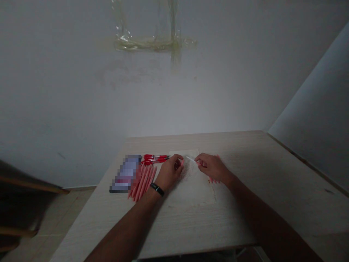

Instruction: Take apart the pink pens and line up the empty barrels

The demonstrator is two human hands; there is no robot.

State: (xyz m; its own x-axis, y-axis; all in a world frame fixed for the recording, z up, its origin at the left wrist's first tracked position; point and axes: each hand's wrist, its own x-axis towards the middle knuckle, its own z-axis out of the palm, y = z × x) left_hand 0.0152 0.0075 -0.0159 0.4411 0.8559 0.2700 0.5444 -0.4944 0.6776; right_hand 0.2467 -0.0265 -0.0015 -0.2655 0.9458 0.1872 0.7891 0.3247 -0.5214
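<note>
My left hand rests on a pale wooden table with its fingers curled round a small pink piece that I cannot name. My right hand pinches a thin white refill-like stick that points toward the left hand. The two hands are a few centimetres apart above a white sheet. Left of my left hand lies a row of several pink pen barrels. Beyond them lie red pens. More pink pieces show under my right hand.
A blurred-out flat box lies left of the pen barrels. A grey wall with old tape marks stands behind the table. A dark wooden piece of furniture is at the lower left, over a tiled floor.
</note>
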